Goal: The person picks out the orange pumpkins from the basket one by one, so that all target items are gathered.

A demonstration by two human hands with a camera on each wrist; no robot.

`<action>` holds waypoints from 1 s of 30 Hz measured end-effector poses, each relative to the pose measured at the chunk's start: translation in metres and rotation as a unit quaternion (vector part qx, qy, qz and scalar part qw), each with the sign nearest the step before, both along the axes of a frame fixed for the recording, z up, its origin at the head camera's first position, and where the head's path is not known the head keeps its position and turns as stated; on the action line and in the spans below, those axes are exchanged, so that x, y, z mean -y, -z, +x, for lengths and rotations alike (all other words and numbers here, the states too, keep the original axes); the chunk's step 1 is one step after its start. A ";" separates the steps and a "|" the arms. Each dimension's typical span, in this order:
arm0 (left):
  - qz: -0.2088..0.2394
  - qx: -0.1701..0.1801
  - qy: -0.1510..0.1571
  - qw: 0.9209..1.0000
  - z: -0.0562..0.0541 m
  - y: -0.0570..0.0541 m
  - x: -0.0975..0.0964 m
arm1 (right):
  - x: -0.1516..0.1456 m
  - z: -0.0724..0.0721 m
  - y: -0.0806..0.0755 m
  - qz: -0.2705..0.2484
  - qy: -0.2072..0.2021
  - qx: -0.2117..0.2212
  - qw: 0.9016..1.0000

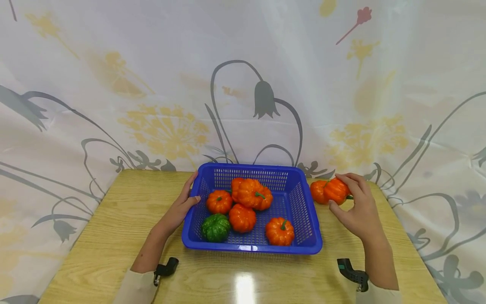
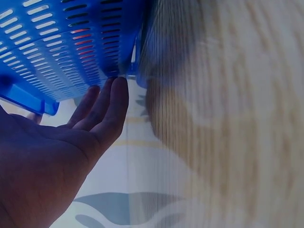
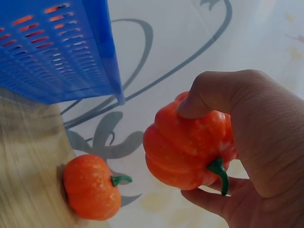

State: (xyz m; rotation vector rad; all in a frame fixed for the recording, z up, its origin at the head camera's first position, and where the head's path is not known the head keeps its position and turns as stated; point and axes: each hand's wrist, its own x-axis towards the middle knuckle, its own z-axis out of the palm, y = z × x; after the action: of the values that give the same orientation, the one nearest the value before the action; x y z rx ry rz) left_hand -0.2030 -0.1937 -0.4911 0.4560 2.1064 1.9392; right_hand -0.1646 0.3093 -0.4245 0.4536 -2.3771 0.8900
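Nearest, bottom edge: L sleeve (image 1: 134, 288) & R sleeve (image 1: 377, 297), both cut off. Floral backdrop (image 1: 159, 80) behind, wood table (image 1: 102, 236) below it. Blue basket (image 1: 216, 246) sits approx. mid-table. L hand (image 1: 182, 207) grips its left rim, thumb on top, fingers along outer wall. R hand (image 1: 362, 209) is part-closed, thumb & fingers pinching an orange pumpkin; this held pumpkin (image 1: 337, 191) is up off the table, right of basket. Loose pumpkin (image 1: 318, 192), also orange, is on table by basket's far right side. Inside: green pumpkin (image 1: 215, 228) near left, several orange pumpkins (image 1: 279, 232).

Step in hand, prob.: moving pumpkins singly, L hand steadying basket. If loading, next move calls for clearing right rim, then lowering onto bare basket floor; in vs. out can't be confirmed.

Hard to see: far orange pumpkins overlap, so count's uncertain; some R fingers hidden behind held pumpkin; table blurry in L wrist view.
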 end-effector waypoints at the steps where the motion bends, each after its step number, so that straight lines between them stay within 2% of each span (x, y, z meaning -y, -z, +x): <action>1: 0.000 0.000 0.000 1.000 0.000 0.000 0.000 | -0.001 -0.001 0.001 -0.002 0.002 0.002 1.000; 8: 0.000 0.003 -0.001 1.000 0.001 -0.001 0.001 | -0.006 -0.003 0.006 -0.005 0.021 0.002 1.000; 14: 0.001 0.006 0.000 1.000 0.001 0.000 0.001 | -0.012 -0.005 0.011 0.001 0.057 0.003 0.998; 22: -0.002 0.006 -0.001 1.000 0.001 -0.002 0.000 | -0.019 -0.005 0.021 -0.008 0.105 0.036 0.994; 30: -0.009 -0.002 -0.003 1.000 0.001 -0.001 0.001 | -0.025 -0.010 0.031 -0.022 0.132 0.041 0.990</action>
State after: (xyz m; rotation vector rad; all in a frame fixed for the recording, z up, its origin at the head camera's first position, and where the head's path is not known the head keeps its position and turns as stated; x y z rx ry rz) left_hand -0.2020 -0.1942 -0.4898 0.4518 2.1282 1.9232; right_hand -0.1747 0.3340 -0.4551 0.0810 -2.4143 0.8500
